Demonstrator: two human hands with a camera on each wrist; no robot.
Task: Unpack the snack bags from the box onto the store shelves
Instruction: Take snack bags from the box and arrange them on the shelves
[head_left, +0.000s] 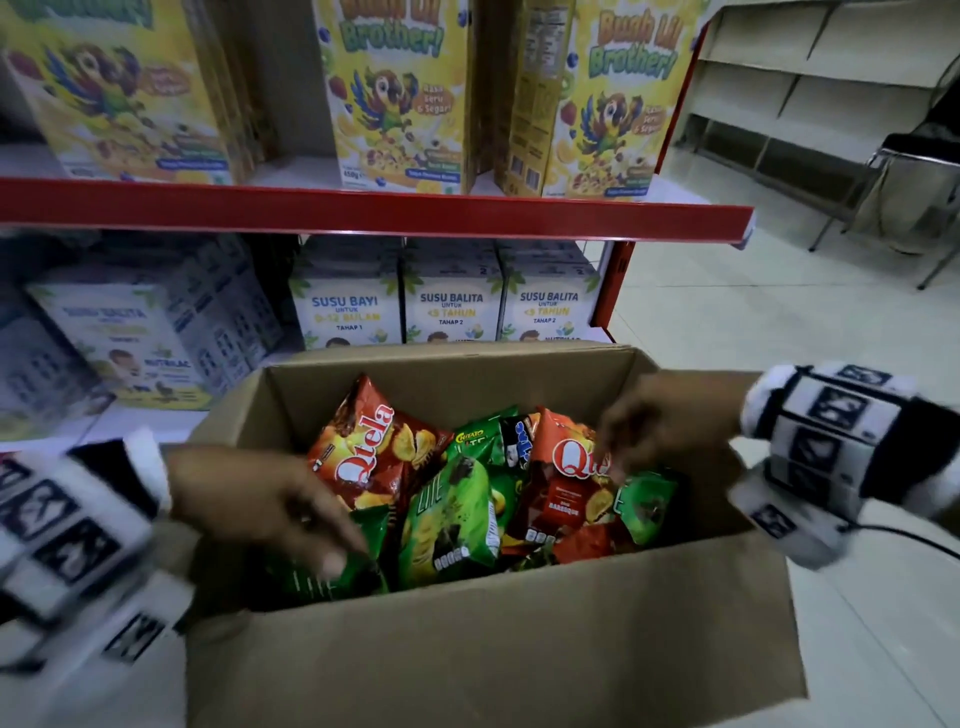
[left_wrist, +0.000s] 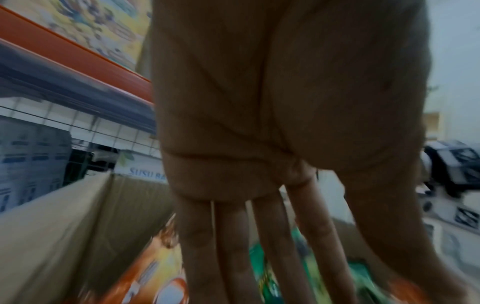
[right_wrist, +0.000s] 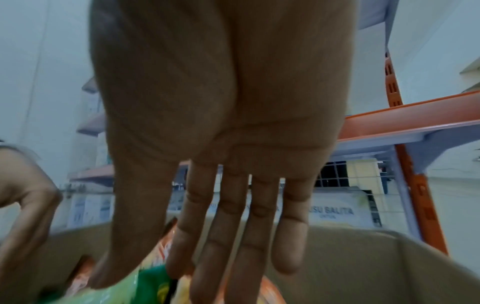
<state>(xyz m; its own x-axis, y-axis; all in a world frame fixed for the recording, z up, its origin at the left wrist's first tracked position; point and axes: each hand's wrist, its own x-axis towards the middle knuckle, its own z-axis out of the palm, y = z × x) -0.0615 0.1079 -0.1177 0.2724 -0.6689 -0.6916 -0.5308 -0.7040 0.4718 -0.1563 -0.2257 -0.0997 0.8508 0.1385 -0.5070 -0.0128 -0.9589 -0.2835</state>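
Observation:
An open cardboard box (head_left: 467, 649) holds several snack bags: a red Qtela bag (head_left: 374, 452) at the back left, a green Lite bag (head_left: 452, 525) in the middle, another red Qtela bag (head_left: 566, 483) on the right. My left hand (head_left: 270, 504) reaches into the box over a dark green bag (head_left: 322, 577), fingers straight, holding nothing. My right hand (head_left: 660, 421) hovers over the right Qtela bag with fingers extended. Both wrist views show flat palms, left hand (left_wrist: 259, 236) and right hand (right_wrist: 233, 226), above the bags.
The shelf unit with a red edge (head_left: 363, 208) stands behind the box. Yellow cereal boxes (head_left: 400, 98) fill its upper level, white milk boxes (head_left: 452, 301) the lower. Tiled floor (head_left: 779, 312) lies to the right, with a chair (head_left: 904, 182) and bare shelving (head_left: 810, 67) beyond.

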